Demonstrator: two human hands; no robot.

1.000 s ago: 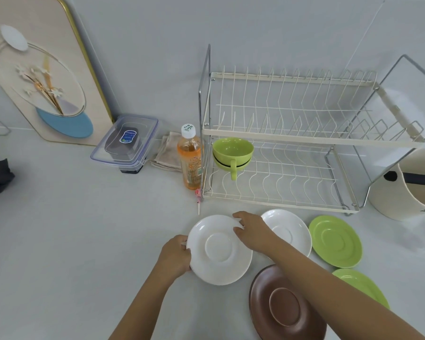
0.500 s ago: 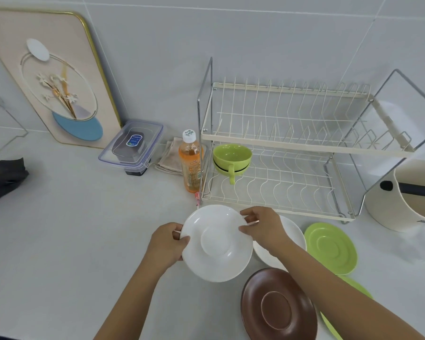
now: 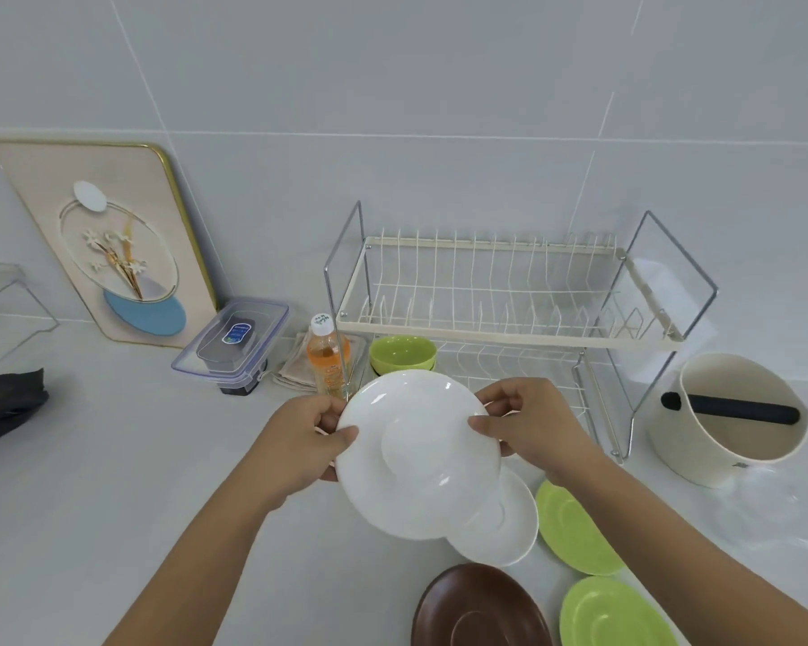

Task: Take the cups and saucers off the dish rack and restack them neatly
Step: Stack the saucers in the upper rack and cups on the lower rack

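At upper left we see a gold-rimmed decorative board (image 3: pixel 113 244) leaning on the tiled wall; right of it, a clear lidded container (image 3: pixel 234 340), a folded cloth (image 3: pixel 292 373) and an orange drink bottle (image 3: pixel 326 359); at far left, a dark bag (image 3: pixel 5 405); at right, a cream bin (image 3: pixel 724 419) crossed by a black bar (image 3: pixel 738 408)

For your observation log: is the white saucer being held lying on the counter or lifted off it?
Lifted. Both hands, left hand and right hand, pinch the white saucer by opposite rims, tilted, overlapping a second white saucer below.
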